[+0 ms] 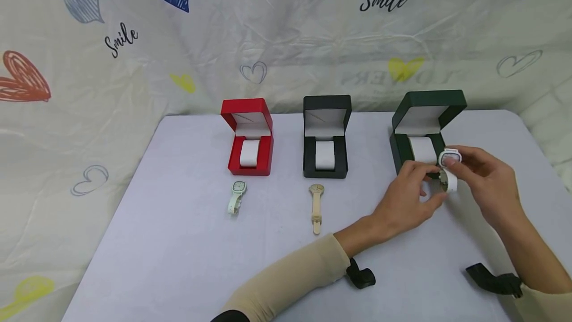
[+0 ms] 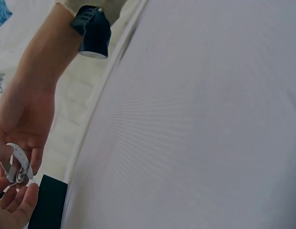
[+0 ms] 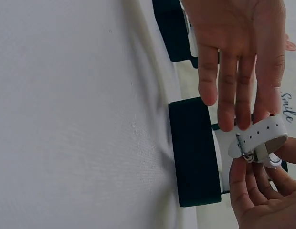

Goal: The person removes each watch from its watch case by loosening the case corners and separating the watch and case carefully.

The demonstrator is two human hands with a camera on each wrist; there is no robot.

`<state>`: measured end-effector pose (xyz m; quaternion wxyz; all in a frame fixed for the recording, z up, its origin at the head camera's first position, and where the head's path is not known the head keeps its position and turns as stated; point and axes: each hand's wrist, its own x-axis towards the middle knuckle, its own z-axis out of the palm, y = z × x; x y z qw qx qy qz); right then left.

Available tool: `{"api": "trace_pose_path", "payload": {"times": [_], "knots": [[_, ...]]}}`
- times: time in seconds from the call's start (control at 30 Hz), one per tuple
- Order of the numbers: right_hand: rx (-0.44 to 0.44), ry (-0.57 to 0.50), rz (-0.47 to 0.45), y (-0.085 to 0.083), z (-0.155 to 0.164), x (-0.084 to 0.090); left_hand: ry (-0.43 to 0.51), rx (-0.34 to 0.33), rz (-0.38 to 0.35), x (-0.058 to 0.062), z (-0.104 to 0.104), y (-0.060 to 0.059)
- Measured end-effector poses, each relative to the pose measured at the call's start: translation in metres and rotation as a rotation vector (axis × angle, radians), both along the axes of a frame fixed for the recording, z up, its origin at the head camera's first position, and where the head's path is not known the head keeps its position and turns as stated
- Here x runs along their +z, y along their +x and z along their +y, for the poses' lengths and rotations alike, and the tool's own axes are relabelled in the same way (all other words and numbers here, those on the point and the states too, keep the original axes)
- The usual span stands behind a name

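Left hand: the left hand [image 1: 408, 195] is reaching across toward the right side of the tabletop; its fingertips are pinching the buckle end of the white watch [image 1: 449, 169]; the fingers are curled round the strap, as the right wrist view shows.
Right hand: the right hand [image 1: 484, 180] is gripping the same watch from the other side; thumb and forefinger are holding the case at the top, the face tilted up.
White watch: it is being held off the tabletop between both hands, just in front of the green box [image 1: 424, 130]; the strap is looped and the buckle is hanging at the lower end.
Green box: it is standing open near the far right edge of the tabletop [image 1: 178, 242]; a white cushion is sitting inside.
Black box: the black box [image 1: 326, 135] is standing open at the middle of the far edge; a beige watch [image 1: 317, 207] is lying flat just in front of it.
Red box: the red box [image 1: 248, 135] is standing open toward the far left; a pale green watch [image 1: 237, 197] is lying in front of it.
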<state>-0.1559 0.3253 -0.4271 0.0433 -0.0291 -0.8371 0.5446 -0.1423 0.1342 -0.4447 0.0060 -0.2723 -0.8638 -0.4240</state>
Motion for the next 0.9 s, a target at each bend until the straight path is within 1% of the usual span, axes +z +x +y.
{"api": "trace_pose_path", "payload": {"times": [0.07,0.1,0.23,0.33,0.43,0.53,0.67,0.8,0.9], "knots": [[0.010,-0.002,0.005,0.002,-0.001,-0.001,0.014,0.002,-0.019,-0.001,0.000,0.001],[0.014,0.000,0.004,0.003,-0.001,-0.001,0.026,0.001,-0.040,-0.001,0.000,0.002],[0.025,0.009,-0.002,0.006,-0.002,-0.002,0.095,-0.021,-0.181,0.001,-0.001,0.005],[0.023,0.023,-0.015,0.009,-0.002,-0.002,0.137,-0.029,-0.272,0.002,-0.001,0.008],[0.032,0.029,-0.028,0.012,-0.002,-0.002,0.177,-0.016,-0.333,0.002,-0.001,0.012],[0.051,0.036,-0.034,0.015,-0.001,-0.004,0.243,0.005,-0.390,0.000,-0.001,0.015],[0.060,0.070,-0.056,0.020,0.002,-0.005,0.282,0.025,-0.420,-0.003,0.000,0.019],[0.078,0.087,-0.081,0.024,0.004,-0.006,0.267,0.036,-0.424,-0.004,-0.001,0.022],[0.107,0.064,-0.100,0.026,0.005,-0.007,0.243,0.039,-0.427,-0.005,-0.002,0.024]]}}
